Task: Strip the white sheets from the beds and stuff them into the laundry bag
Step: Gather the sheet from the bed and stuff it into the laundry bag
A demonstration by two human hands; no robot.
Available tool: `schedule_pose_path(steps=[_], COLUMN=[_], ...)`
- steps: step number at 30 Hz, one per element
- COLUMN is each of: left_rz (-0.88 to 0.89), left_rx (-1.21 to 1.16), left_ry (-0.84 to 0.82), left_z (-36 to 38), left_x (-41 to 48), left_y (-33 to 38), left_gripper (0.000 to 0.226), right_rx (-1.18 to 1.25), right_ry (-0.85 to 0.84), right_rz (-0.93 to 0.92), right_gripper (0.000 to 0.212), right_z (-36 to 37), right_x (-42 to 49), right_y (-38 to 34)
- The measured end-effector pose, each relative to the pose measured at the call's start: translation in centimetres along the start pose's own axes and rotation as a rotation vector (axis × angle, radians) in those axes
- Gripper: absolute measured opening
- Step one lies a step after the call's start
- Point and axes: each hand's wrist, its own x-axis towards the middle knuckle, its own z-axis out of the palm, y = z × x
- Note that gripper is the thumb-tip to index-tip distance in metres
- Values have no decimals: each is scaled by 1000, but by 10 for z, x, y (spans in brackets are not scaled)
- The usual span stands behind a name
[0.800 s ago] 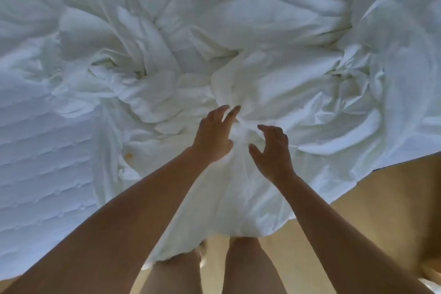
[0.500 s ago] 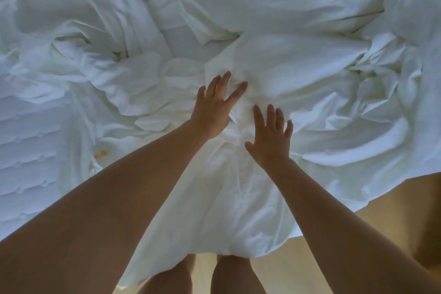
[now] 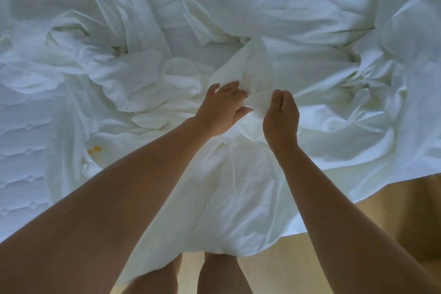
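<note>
Stripping: left hand (image 3: 222, 108) & right hand (image 3: 281, 117), fingers curled, apparently pinch white sheet (image 3: 310, 19) at ctr frame to bunch it up.

Sheets (image 3: 286, 19): heaped on your mattress (image 3: 21, 150), uncovered at left; near edge hangs before your legs (image 3: 222, 277); floor (image 3: 310, 260) beneath, right.
</note>
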Motion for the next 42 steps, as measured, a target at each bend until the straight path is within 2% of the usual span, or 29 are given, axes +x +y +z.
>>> schedule_pose_path(steps=[2,3,7,12,16,18,21,23,25,26,28,32,36,38,39,40,42], left_rz=[61,37,-107,-303,-554,-642,-784,-874,-968,-1014,-1064,-908,-807,-763,-741,-728,-710], left_rx=[-96,-158,-307,-607,-779,-757,-715,-660,-530,-452,-389,-376,-331,-305,-290,-280,-309], left_ry=[158,194,213,404,613,763,907,867,703,607,440,176,6,-75,-99,-106,-91], left_z=[-16,-26,-68,-151,-220,-249,-267,-260,-240,-228,-201,-150,-124,-118,-116,-115,-116], left_x=[-7,-11,-28,-79,-170,-222,-276,-293,-293,-288,-274,-237,-204,-193,-189,-186,-180], left_y=[9,15,39,34,2,-14,-42,-62,-79,-84,-81,-63,-47,-42,-41,-41,-39], left_gripper=[37,38,47,49,39,33,40,41,33,27,24,45,47,47,47,47,50], right_rx=[37,40,107,313,444,513,514,323,71,-26,-161,-391,-601,-537,-444,-334,-184], right_ry=[6,4,5,-83,-369,-581,-826,-907,-935,-921,-832,-634,-396,-349,-332,-323,-310], right_rz=[-16,-31,-50,-36,-44,-37,-66,-201,-305,-293,-220,-63,179,309,365,380,327], right_gripper=[29,30,38,41,38,32,24,17,33,39,40,46,81,95,92,76,20], right_z=[-12,-18,-35,-25,24,50,74,86,94,96,94,74,56,58,62,68,75], right_x=[-4,-5,-15,-63,-138,-181,-223,-230,-224,-218,-200,-153,-133,-129,-127,-123,-118], right_y=[-20,-30,-80,-164,-234,-261,-280,-272,-247,-232,-198,-132,-77,-61,-56,-53,-62])
